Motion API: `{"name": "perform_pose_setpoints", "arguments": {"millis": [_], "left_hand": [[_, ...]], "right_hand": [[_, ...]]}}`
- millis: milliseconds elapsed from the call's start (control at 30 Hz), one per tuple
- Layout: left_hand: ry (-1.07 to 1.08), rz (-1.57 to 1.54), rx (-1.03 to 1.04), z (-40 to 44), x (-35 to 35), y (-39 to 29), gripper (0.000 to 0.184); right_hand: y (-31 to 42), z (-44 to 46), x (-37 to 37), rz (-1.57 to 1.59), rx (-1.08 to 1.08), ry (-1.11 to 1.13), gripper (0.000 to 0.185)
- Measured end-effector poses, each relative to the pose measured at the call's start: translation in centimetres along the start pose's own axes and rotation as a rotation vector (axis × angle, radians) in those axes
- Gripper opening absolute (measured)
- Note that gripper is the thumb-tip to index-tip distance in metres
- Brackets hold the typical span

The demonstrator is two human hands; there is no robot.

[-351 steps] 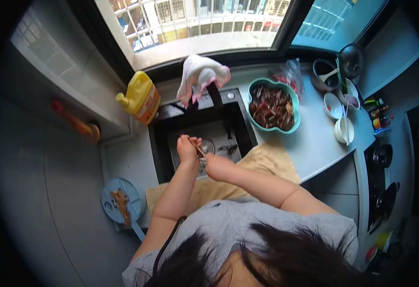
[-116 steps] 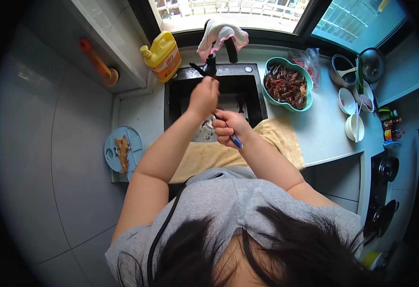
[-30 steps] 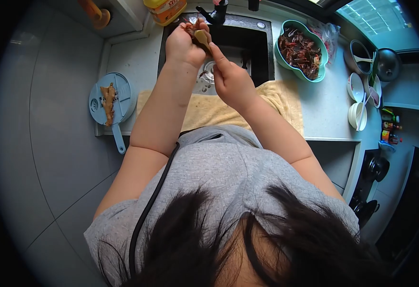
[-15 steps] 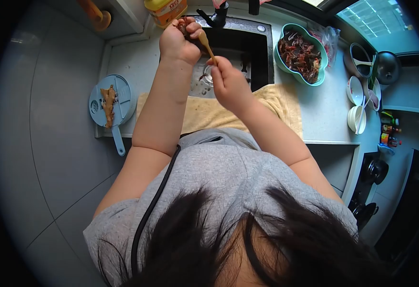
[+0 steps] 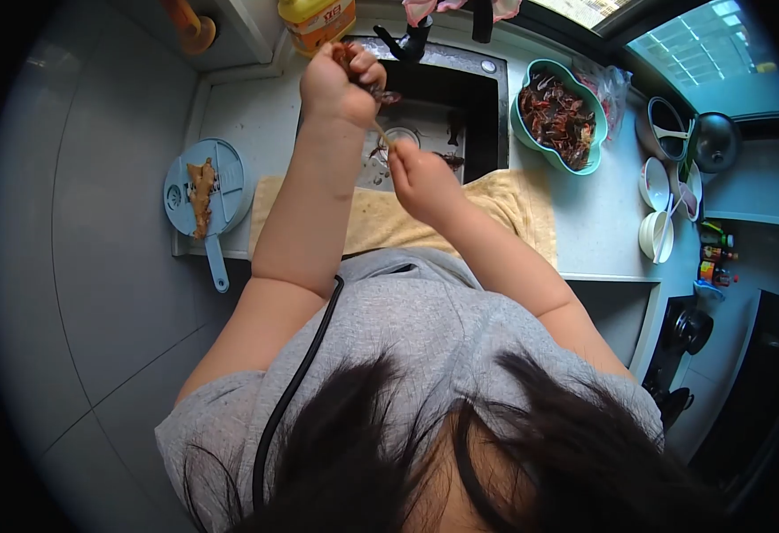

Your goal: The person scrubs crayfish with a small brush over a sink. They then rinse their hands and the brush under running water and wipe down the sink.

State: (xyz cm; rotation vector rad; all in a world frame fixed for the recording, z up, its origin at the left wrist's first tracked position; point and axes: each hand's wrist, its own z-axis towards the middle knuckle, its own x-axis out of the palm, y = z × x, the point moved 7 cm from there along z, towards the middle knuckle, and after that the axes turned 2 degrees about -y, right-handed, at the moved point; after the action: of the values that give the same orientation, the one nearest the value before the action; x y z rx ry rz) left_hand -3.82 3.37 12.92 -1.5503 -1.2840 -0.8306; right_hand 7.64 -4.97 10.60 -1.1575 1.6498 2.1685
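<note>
Dark-red, shelled crayfish: clamped in the left hand over the black, rectangular sink; long axis slants, free end rightward. Right hand, apart and nearer the torso, grips a slender tan stick angled towards the left.

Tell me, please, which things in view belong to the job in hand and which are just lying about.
Apparently in use:
crayfish in the left hand
thin tan tool in the right hand
sink
teal bowl holding more crayfish

Seemingly just lying about:
ginger root on the light-blue dish
yellow jug
white bowls
</note>
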Motion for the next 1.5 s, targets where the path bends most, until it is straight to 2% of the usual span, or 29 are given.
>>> {"name": "perform_pose_setpoints", "arguments": {"millis": [33,133,200,267,367,500,567,767,900,1000,1067,1200,1233,1267,1333,1467,1500], "left_hand": [[-0.008,0.045,0.113,-0.1,0.5,-0.6,0.021],[0.000,0.037,0.140,1.0,0.3,-2.3,0.022],[-0.021,0.067,0.200,0.7,0.1,-2.6,0.019],[-0.067,0.169,0.350,-0.2,0.1,-3.3,0.016],[-0.107,0.229,0.426,-1.0,0.4,-3.2,0.024],[-0.051,0.209,0.311,-0.9,0.6,-2.1,0.022],[-0.027,0.244,0.219,-0.6,0.4,-1.5,0.021],[-0.038,0.199,0.237,-0.8,0.9,-0.9,0.023],[-0.015,0.198,0.233,-0.8,0.4,-0.9,0.026],[0.011,0.130,0.195,-0.3,0.0,-0.7,0.027],[-0.002,0.118,0.171,-0.4,0.2,-0.6,0.027],[-0.041,0.143,0.169,-0.8,-0.3,-0.4,0.028],[-0.023,0.114,0.165,-0.7,-0.2,-0.5,0.028],[-0.005,0.083,0.161,-0.6,-0.1,-0.7,0.029],[0.019,0.077,0.140,-0.2,-0.3,-0.7,0.023],[0.014,0.132,0.194,-0.7,0.2,-1.3,0.029],[-0.011,0.126,0.214,-0.9,0.1,-1.5,0.028]], "right_hand": [[-0.1,0.4,-0.5,0.002,0.039,-0.056,0.015],[-1.2,1.3,-1.8,-0.044,0.098,-0.124,0.016],[-1.2,1.2,-2.8,0.060,0.110,-0.187,0.021],[-0.4,1.2,-3.5,0.148,0.132,-0.192,0.025],[1.6,1.4,-4.1,0.256,-0.028,-0.231,0.022],[1.5,1.9,-4.1,0.175,-0.039,-0.225,0.018],[0.9,2.1,-3.7,0.203,0.068,-0.132,0.017],[1.5,2.9,-3.9,0.251,0.047,-0.105,0.025],[1.7,2.7,-4.0,0.173,0.014,-0.080,0.025],[1.4,2.4,-4.3,0.155,0.070,-0.133,0.025],[2.3,1.8,-3.8,0.111,-0.060,-0.132,0.025],[1.3,2.4,-4.5,0.181,0.077,-0.124,0.023],[1.6,2.2,-3.9,0.129,-0.006,-0.113,0.024],[2.2,1.9,-3.7,0.144,-0.061,-0.124,0.024],[1.2,2.5,-4.5,0.197,0.042,-0.158,0.024],[1.4,2.7,-4.0,0.233,-0.010,-0.140,0.026],[0.3,2.5,-2.7,0.603,0.206,0.008,0.026]]}}
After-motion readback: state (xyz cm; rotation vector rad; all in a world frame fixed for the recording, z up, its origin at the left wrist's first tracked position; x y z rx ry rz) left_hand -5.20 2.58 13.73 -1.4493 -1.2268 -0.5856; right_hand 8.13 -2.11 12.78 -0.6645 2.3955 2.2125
